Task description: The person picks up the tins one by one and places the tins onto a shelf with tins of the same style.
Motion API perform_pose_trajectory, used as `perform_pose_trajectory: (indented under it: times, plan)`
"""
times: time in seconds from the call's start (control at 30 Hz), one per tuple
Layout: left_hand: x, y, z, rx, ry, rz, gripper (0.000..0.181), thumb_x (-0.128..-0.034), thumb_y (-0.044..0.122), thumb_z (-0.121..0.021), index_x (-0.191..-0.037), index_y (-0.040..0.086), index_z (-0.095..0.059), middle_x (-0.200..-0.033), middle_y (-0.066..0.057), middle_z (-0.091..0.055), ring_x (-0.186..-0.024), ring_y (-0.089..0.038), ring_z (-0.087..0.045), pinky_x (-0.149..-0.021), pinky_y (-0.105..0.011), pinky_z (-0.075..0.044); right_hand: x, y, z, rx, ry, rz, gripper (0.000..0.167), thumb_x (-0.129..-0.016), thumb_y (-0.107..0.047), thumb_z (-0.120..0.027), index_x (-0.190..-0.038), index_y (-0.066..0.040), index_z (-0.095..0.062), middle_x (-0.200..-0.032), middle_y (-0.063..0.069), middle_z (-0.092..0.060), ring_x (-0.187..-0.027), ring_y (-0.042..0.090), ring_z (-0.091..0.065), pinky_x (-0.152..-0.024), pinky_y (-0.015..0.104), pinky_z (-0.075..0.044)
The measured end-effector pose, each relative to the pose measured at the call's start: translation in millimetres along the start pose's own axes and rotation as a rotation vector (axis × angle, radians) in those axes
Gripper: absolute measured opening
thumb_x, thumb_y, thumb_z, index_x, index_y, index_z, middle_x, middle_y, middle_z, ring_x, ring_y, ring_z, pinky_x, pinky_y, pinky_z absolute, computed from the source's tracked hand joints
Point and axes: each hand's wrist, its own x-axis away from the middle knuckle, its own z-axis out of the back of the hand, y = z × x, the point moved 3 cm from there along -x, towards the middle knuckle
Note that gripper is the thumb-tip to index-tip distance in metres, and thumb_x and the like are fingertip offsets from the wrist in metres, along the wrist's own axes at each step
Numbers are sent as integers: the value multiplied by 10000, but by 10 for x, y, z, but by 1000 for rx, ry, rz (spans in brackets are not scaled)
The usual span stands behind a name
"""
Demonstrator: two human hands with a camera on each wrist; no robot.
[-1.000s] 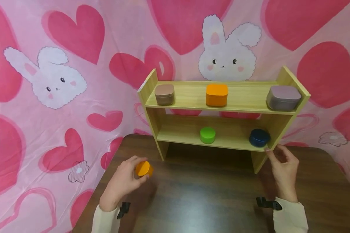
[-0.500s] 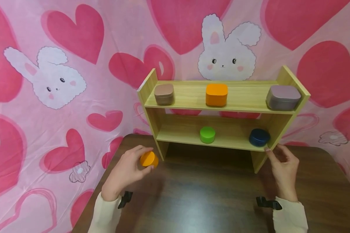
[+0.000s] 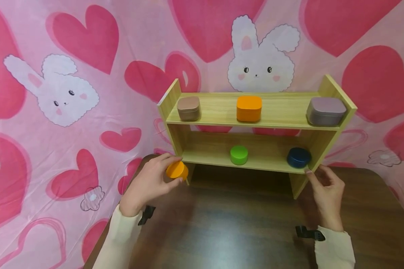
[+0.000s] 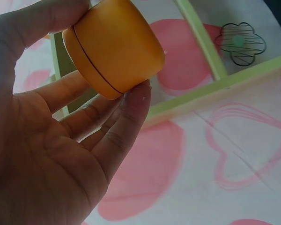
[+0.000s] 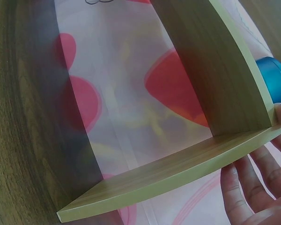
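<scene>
My left hand holds a small round orange tin between thumb and fingers, beside the left end of a two-tier wooden shelf. In the left wrist view the orange tin is tilted, and a lid seam runs round it. At the shelf's lower right, my right hand grips the side panel, thumb at the front edge near a dark blue round tin. The right wrist view has the fingers on the panel's outer face. A green round tin sits mid-way along the lower tier.
On the upper tier stand a rose-brown box, an orange box and a greyish-purple box. The shelf stands on a dark wooden table. A pink heart-and-rabbit cloth hangs behind and to the left.
My left hand has lifted the orange tin up and to the right, closer to the shelf's lower left corner. The right hand has stayed on the side panel.
</scene>
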Motion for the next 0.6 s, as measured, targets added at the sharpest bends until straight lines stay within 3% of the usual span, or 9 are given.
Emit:
perform_pose_trajectory:
  times: [0.37,0.6]
  plan:
    - [-240,163,110,-63,-51,-56,576,-810,299,-857,-1316,83,-687,-1188,-29,-713,-976,-195,-668,-891,-408,-608,19,-2,-15,-21,-8,-9,240,-873,81,-745,-1113,74,-761,-880,-170,-779,-768,-50,-710,-696,66,-526]
    - [-425,191,115,-43,-92,-66,599,-817,312,-850,-1343,98,-658,-1200,-18,-697,-983,-183,-656,-897,-385,-621,11,8,-6,8,-4,-9,239,-875,63,-749,-1113,55,-768,-860,-187,-770,-747,-62,-696,-678,64,-515]
